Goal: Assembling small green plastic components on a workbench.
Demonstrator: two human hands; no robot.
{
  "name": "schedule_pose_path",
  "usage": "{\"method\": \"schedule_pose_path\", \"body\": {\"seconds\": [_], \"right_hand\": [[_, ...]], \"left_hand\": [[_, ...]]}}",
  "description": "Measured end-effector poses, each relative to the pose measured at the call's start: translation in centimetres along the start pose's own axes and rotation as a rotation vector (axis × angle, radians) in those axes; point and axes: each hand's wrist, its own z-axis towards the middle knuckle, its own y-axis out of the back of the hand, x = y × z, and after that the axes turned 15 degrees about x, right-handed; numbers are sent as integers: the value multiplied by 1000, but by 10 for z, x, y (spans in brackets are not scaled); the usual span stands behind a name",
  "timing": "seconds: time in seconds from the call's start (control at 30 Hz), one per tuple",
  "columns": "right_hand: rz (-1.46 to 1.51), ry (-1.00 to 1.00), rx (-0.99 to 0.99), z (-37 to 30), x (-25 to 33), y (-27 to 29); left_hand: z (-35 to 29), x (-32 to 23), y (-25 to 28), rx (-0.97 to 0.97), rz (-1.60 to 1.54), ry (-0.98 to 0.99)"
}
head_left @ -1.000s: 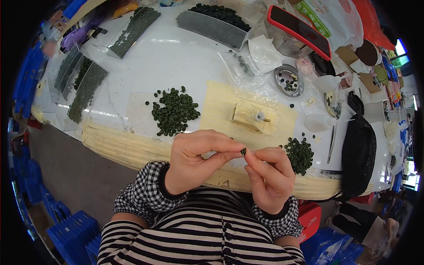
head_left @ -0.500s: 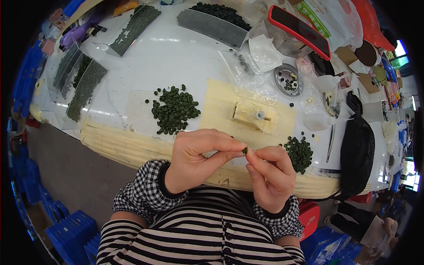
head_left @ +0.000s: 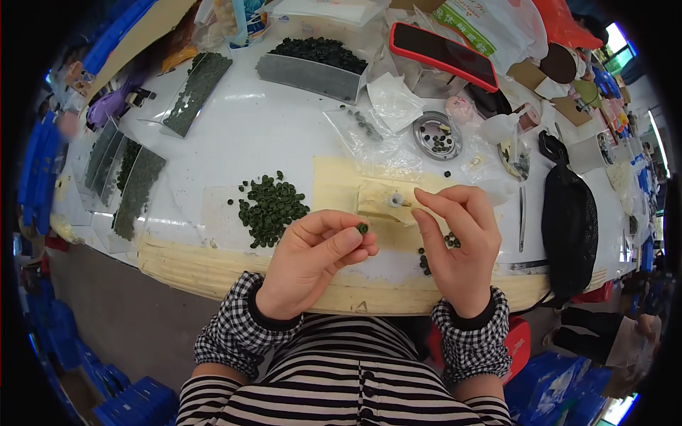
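My left hand (head_left: 309, 259) pinches a small round dark green piece (head_left: 362, 228) between thumb and forefinger, its other fingers curled below. My right hand (head_left: 462, 241) is raised beside a pale yellow block (head_left: 374, 198), thumb and forefinger apart with nothing visible between them. Their tips are close to a short brown peg (head_left: 408, 204) that sticks out of a whitish round fitting (head_left: 396, 199) on the block. A heap of dark green pieces (head_left: 270, 211) lies left of the block. A second heap (head_left: 425, 261) is largely hidden behind my right hand.
A clear tray of dark pieces (head_left: 309, 77) stands at the back, with a red-cased phone (head_left: 444, 55) to its right. A round metal dish (head_left: 437, 135) lies beyond the block. A black pouch (head_left: 568, 227) is at the right, near metal tweezers (head_left: 522, 220). The table's padded edge (head_left: 206, 273) runs along the front.
My hands have parted. The right one has let go of the green piece, opened and moved forward to the block; the left still holds the piece. The whole view has shifted a little.
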Motion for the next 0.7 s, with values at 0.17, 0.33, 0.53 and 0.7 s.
{"method": "schedule_pose_path", "body": {"seconds": [0.17,0.33,0.53,0.7], "right_hand": [[-4,-3,-6,0,-3,-7],[159,20,-137,-3,24,9],[709,4,-42,-3,24,-11],[802,-11,-38,0,29,-14]], "left_hand": [[-2,5,7,22,-81,26],[-3,4,5,71,-104,31],[0,1,0,127,-101,65],[0,0,-3,79,-67,90]]}}
